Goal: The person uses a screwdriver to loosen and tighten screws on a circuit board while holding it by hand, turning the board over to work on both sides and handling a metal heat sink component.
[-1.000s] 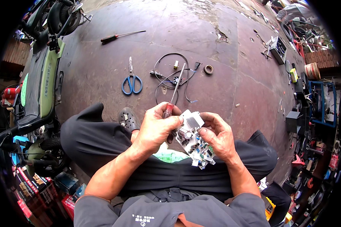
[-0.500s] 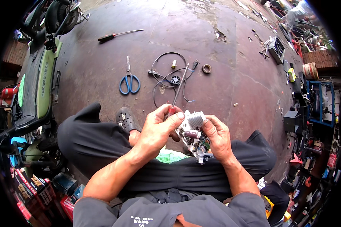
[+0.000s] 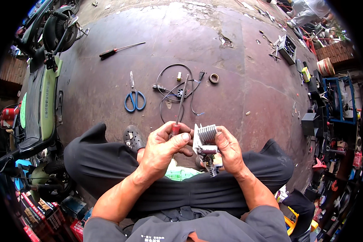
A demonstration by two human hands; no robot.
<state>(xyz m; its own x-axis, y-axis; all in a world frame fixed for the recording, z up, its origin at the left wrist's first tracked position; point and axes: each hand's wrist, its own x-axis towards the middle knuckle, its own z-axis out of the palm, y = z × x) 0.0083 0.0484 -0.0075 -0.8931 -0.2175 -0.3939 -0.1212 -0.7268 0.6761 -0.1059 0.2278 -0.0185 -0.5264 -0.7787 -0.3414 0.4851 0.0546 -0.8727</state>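
Circuit board [image 3: 205,150]: pale, crowded with components, tilted steeply above lap of black trousers [image 3: 181,195], between both hands; silver finned metal heatsink [image 3: 207,134] at far end.
Right hand [image 3: 230,151]: thumb and bent fingers [image 3: 225,130] pinched narrowly on right side of heatsink; bulk of circuit board hanging to left of and below fingertips.
Left hand [image 3: 163,146]: curled closed around translucent red-handled steel screwdriver [image 3: 175,130], shaft pointing away beyond circuit board; fingertips just left of board, contact with its edge impossible to tell.
Reddish-brown floor [image 3: 226,103], beyond circuit board: looped black power cable [image 3: 176,65], small square black fan [image 3: 180,93], round brown tape roll [image 3: 211,81].
Farther left of circuit board: blue-handled metal scissors [image 3: 134,90], long black-and-red-handled screwdriver [image 3: 116,50].
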